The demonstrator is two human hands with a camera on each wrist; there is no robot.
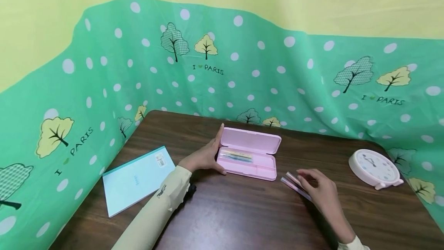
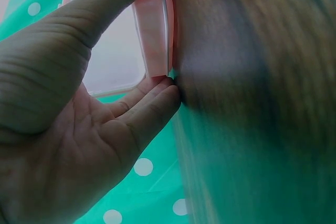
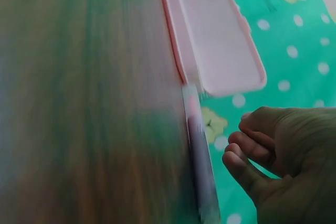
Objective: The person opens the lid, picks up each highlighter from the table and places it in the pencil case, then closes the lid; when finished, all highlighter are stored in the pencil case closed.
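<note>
A pink pencil case lies on the table with its lid raised at the back. Several slim pens sit in its left part. My left hand holds the case's left end, thumb along the front and fingers at the back corner, as the left wrist view also shows. To the right of the case, two slim pens lie on the wood. Close over them is my right hand, fingers bent; in the right wrist view nothing shows between its thumb and fingers.
A light blue notebook lies at the left of the dark wooden table. On the right is a white round clock. Behind hangs a green and yellow curtain with trees and dots. Something small and black shows beside my left sleeve.
</note>
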